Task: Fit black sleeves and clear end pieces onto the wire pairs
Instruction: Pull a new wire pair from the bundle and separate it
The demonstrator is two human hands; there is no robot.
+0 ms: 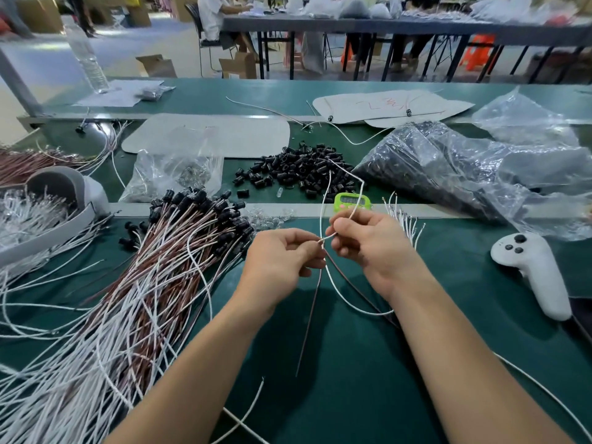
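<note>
The left hand (282, 257) and the right hand (368, 241) met just above the counter (336, 379), each with its fingers (339, 226) curled and pinching the same wire pair: a white wire (321, 209) that looped up and away from the grip, and a brown wire (308, 322) that hung down from the left hand. The step in hand looked like lining up the two ends before a sleeve went on. No sleeve or end piece could be seen on this pair yet. To do it well, the two tips should probably be held level and close together, pinched near the ends so they would not splay, and the long loop kept out of the way. The loose black sleeves (298, 171) lay in a heap well beyond the hands, and the clear end pieces (269, 219) were scattered nearer, beside the finished bundle (192, 219). One hand would likely have to let go to fetch a sleeve, so the other needed a firm hold on both tips.
</note>
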